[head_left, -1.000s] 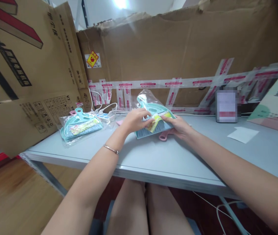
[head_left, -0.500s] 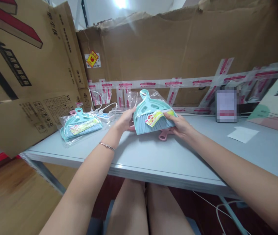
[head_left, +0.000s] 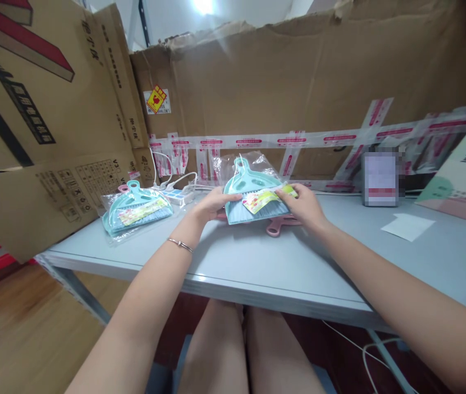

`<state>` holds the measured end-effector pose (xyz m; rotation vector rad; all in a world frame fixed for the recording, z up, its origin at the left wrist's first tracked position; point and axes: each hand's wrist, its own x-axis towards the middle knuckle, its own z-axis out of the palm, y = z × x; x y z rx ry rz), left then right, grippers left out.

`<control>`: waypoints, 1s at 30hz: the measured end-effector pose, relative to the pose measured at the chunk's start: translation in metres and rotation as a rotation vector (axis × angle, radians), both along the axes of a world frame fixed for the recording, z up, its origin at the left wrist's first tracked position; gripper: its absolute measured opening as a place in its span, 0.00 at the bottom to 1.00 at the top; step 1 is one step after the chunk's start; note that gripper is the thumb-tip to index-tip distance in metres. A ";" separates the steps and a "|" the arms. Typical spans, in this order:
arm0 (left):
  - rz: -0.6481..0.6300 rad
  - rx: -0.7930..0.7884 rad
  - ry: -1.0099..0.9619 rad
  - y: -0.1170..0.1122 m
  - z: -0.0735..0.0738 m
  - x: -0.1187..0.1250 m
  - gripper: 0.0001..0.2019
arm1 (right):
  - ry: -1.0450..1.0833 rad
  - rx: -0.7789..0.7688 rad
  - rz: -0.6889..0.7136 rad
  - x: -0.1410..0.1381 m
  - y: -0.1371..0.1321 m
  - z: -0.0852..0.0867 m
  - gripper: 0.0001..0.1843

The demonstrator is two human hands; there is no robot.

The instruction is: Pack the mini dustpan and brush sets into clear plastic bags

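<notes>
Between my hands is a mint-green dustpan and brush set (head_left: 253, 178) in a clear plastic bag, tilted up above the table. My left hand (head_left: 213, 203) grips its left edge, with the thumb on the front near the blue bristles. At the right edge, my right hand (head_left: 301, 203) holds the set with fingers on the yellow-green label (head_left: 263, 198). Beneath it a pink dustpan set lies on the table, mostly hidden; its pink handle (head_left: 276, 225) pokes out. Another bagged mint-green set (head_left: 138, 210) rests on the left, with a pink handle showing behind it.
A white power strip (head_left: 179, 192) with cables sits at the back. Tall cardboard (head_left: 257, 82) walls the rear and left. On the right are a phone-like device (head_left: 380, 178), a white paper (head_left: 408, 226) and a printed box (head_left: 462, 169). The table's front edge (head_left: 257, 298) runs above my legs.
The held set has tipped back slightly and its handle is a little lower. My left thumb has come onto its front, and my right hand has shifted slightly up and right.
</notes>
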<state>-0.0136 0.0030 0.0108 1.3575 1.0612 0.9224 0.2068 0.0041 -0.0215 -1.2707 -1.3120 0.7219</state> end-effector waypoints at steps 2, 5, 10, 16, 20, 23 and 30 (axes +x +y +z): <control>0.015 -0.010 -0.017 -0.001 0.002 -0.001 0.14 | -0.046 0.062 -0.082 0.002 0.000 0.002 0.11; 0.000 -0.006 -0.047 -0.002 0.004 -0.001 0.14 | -0.080 0.093 -0.122 0.002 0.001 0.002 0.09; -0.056 0.026 -0.078 -0.003 0.002 0.001 0.18 | 0.046 0.027 -0.233 -0.001 0.000 0.004 0.22; -0.006 0.021 -0.031 0.000 -0.002 0.005 0.18 | 0.230 -0.282 0.092 -0.004 -0.011 0.012 0.15; -0.043 0.030 0.025 -0.002 -0.003 0.005 0.23 | 0.288 -0.335 0.153 -0.008 -0.011 0.007 0.10; -0.149 0.046 0.088 -0.004 -0.002 0.005 0.26 | 0.332 -0.323 0.115 -0.011 -0.008 0.001 0.08; -0.038 0.048 0.081 -0.006 0.002 0.003 0.22 | 0.383 -0.381 0.182 -0.008 -0.014 0.011 0.09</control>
